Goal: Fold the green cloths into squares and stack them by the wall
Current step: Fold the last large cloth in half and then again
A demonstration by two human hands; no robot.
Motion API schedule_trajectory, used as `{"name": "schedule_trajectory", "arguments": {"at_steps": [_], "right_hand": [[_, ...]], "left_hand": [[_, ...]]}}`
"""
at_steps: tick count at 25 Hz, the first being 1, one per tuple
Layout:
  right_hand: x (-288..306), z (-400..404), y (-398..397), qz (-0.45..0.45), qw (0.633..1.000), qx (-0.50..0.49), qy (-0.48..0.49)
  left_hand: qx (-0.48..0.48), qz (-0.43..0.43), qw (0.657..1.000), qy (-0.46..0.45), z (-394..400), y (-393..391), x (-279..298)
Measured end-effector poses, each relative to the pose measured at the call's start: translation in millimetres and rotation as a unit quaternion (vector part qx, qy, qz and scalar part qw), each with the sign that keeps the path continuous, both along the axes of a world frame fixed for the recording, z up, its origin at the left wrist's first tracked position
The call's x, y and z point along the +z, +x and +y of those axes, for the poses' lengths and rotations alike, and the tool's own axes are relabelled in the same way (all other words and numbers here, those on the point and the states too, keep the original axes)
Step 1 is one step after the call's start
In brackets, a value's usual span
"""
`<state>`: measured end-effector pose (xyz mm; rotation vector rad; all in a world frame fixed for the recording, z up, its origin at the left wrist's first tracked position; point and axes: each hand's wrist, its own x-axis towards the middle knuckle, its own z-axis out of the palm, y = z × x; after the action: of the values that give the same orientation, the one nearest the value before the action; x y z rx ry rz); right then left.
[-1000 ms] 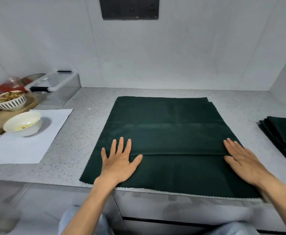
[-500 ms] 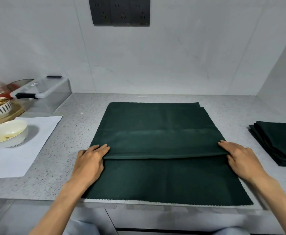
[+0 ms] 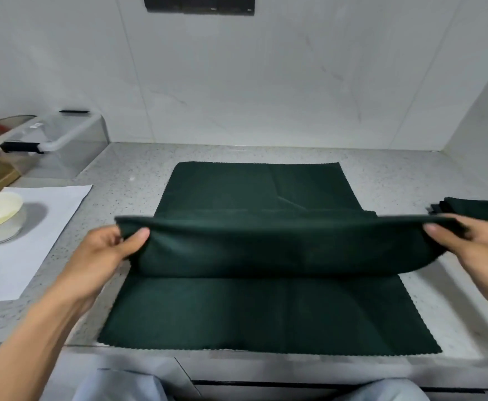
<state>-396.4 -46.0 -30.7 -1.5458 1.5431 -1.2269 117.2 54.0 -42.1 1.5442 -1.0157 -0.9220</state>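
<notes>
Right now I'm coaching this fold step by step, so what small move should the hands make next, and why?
Probably carry the lifted fold toward the near edge and lay it flat. The left hand and right hand each pinch one end of the green cloth, holding the folded edge up off the counter. The near strip still lies uncovered, so bringing the fold down onto it would narrow the cloth.

Even soft light; wide-angle edge warp, slight blur.
</notes>
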Motion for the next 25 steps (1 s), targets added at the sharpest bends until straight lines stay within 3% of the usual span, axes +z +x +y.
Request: {"name": "schedule_trajectory", "arguments": {"at_steps": [3,8,14,18,21,23,25], "right_hand": [[8.8,-59.1,32.7,-0.093,0.991,-0.030,0.091],[-32.8,-103.3,36.3,-0.001,0.969,-0.087,0.233],[-44.4,-96.8,27.2,0.100,0.972,-0.077,0.200],[-66.3,-81.8,33.1,0.275,0.953,-0.092,0.085],[-70.8,-69.9,44.9,0.370,0.923,-0.104,0.025],[-65.4,-59.3,48.8,0.434,0.892,-0.128,0.016],[-59.1,-44.1,64.7,0.485,0.858,-0.154,-0.068]], "left_hand": [[0.020,0.025,0.999,0.025,-66.4,-2.5,7.1],[0.040,-0.092,0.985,0.143,-95.8,0.1,-18.5],[0.002,-0.159,0.977,0.144,-58.0,4.4,-23.9],[0.046,-0.229,0.969,0.079,-52.2,-4.2,-41.4],[0.081,-0.350,0.930,0.073,-48.2,-8.5,-50.0],[0.081,-0.507,0.856,0.059,-41.0,-15.5,-48.8],[0.051,-0.595,0.802,-0.035,-38.5,-39.9,-44.9]]}}
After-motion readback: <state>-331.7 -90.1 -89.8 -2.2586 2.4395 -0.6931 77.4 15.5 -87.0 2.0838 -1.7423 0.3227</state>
